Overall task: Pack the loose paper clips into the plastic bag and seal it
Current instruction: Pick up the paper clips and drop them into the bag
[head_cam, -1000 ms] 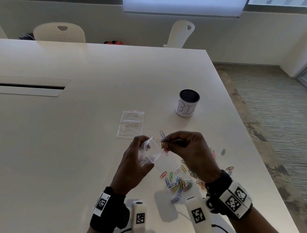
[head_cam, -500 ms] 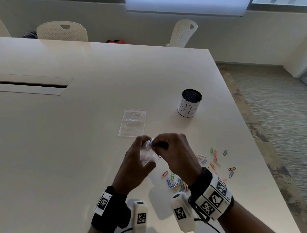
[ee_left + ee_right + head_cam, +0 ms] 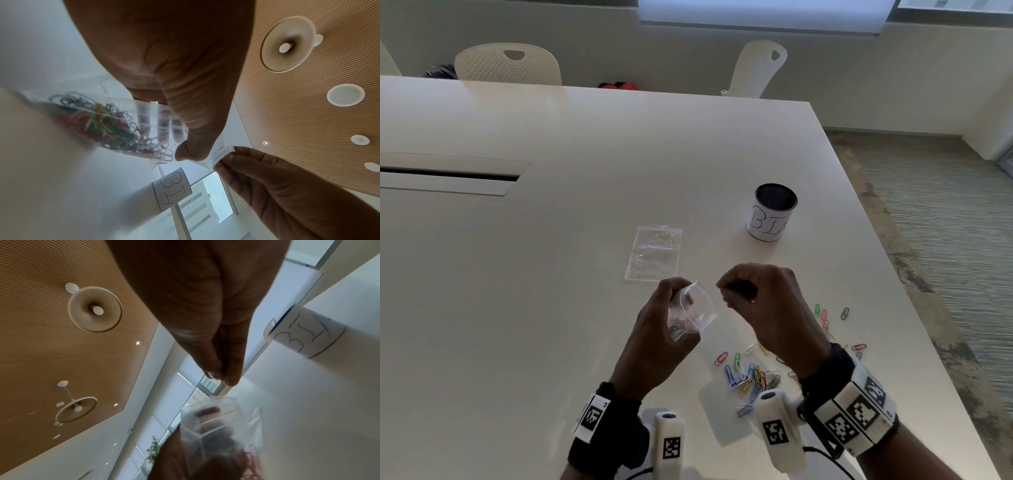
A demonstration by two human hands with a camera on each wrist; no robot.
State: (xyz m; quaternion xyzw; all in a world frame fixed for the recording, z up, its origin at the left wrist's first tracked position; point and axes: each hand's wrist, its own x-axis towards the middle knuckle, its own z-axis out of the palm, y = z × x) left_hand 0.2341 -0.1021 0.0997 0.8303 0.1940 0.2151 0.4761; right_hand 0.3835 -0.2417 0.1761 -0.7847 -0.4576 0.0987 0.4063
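Note:
My left hand [image 3: 674,301] holds a small clear plastic bag [image 3: 698,308] upright above the table, its mouth gaping open. Many coloured paper clips [image 3: 98,123] lie bunched in its bottom. My right hand [image 3: 726,291] is just right of the mouth with curled fingers. In the left wrist view its thumb and forefinger [image 3: 226,155] pinch the bag's rim. Loose paper clips [image 3: 750,375] lie in a heap on the table under my right wrist. A few more loose clips [image 3: 825,315] are scattered to the right, partly hidden by the hand.
A second flat clear bag [image 3: 654,253] lies on the white table [image 3: 551,274] just beyond my hands. A dark cup with a paper label reading BIN [image 3: 772,217] stands further right. The table's right edge is close; a cable slot [image 3: 448,174] is far left. Chairs [image 3: 506,65] stand behind.
My right hand brought clips to the bag's mouth, reached into it, and has now drawn back to the right, ending at the rim. The left hand kept the bag held up.

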